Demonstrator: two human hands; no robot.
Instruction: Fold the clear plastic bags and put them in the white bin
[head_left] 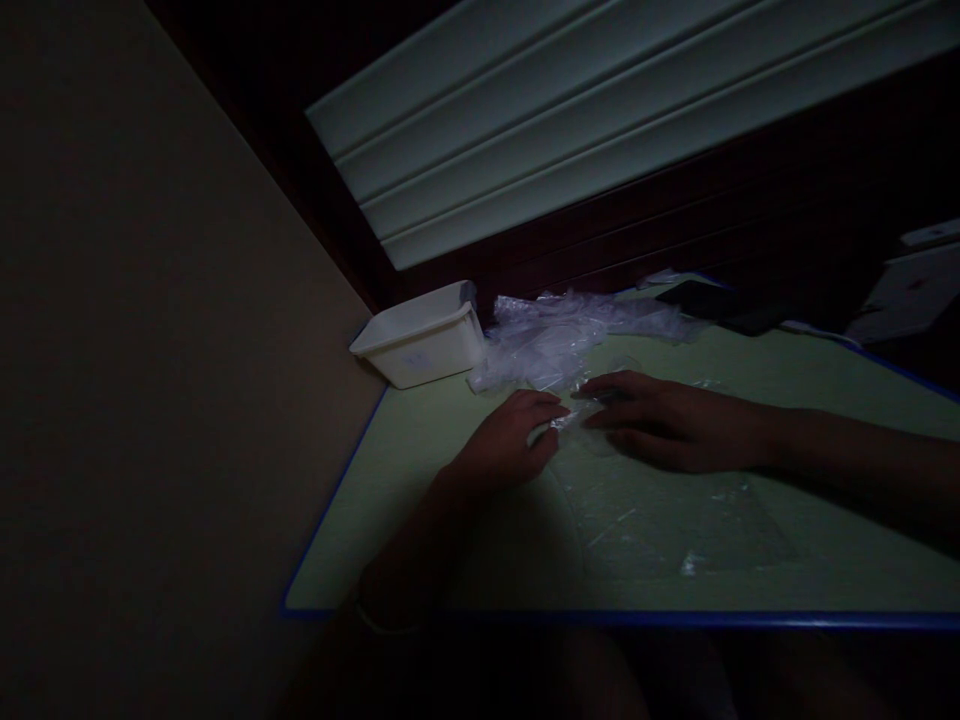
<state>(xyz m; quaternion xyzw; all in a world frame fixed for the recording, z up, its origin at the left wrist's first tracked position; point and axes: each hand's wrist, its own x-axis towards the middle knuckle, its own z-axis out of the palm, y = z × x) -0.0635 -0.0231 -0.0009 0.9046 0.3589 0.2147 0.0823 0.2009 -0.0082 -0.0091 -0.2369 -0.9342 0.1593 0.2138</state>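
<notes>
A thin, see-through plastic bag [637,530] lies flat on the light green table, its glossy creases catching the light. My left hand [517,440] curls at the bag's far end, thumb and fingers closing on a shiny fold of the plastic. Across from it, my right hand [667,425] rests over the same end with fingers stretched and apart, touching the film. Dim light hides exactly where the fingertips meet the plastic. Just beyond both hands is a loose heap of crumpled clear plastic bags [555,335].
A white plastic bin [427,345] stands at the table's far left corner, by the wall [187,350]. A dark flat object [720,305] lies at the back right. Blue edging [675,620] borders the table [390,540]. Pale slats [525,120] rise behind it.
</notes>
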